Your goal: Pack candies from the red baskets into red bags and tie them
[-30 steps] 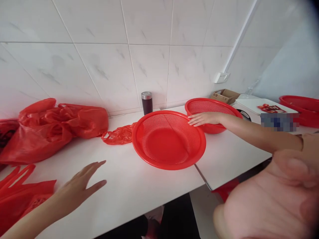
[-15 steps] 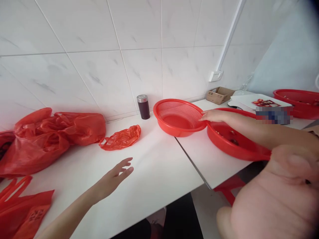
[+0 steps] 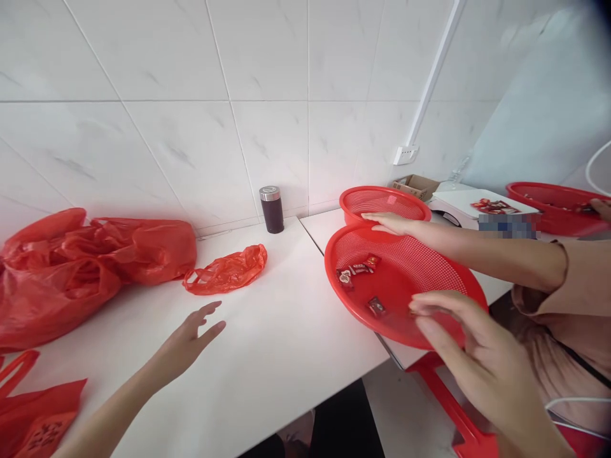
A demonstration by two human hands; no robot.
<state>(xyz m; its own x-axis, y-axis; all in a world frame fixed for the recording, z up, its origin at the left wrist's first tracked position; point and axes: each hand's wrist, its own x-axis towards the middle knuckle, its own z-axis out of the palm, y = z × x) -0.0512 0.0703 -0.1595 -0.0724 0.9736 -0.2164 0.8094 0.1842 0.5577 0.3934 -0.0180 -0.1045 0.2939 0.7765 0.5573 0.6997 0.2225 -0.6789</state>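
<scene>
My left hand (image 3: 193,343) hovers above the white table, thumb and fingers apart, nothing in it. Just beyond it lies a crumpled red plastic bag (image 3: 229,270). At the right, my right hand (image 3: 487,362) is over the near side of a large red mesh basket (image 3: 405,331), with fingers curved and a gap between thumb and index finger. I cannot tell whether it touches the rim. Several small wrapped packets (image 3: 376,306) lie in the basket. A co-worker's hand (image 3: 391,222) rests at the basket's far rim.
Full red bags (image 3: 143,251) fill the table's left side, with another red bag (image 3: 48,413) nearer. A dark tumbler (image 3: 272,213) stands by the wall. Behind the large basket are another red basket (image 3: 382,198), a cardboard box (image 3: 420,184) and a white scale (image 3: 482,197) with packets.
The large basket with packets has moved left and nearer, and the other basket now sits farther right behind it. My right hand has come into view. My left hand has shifted slightly left.
</scene>
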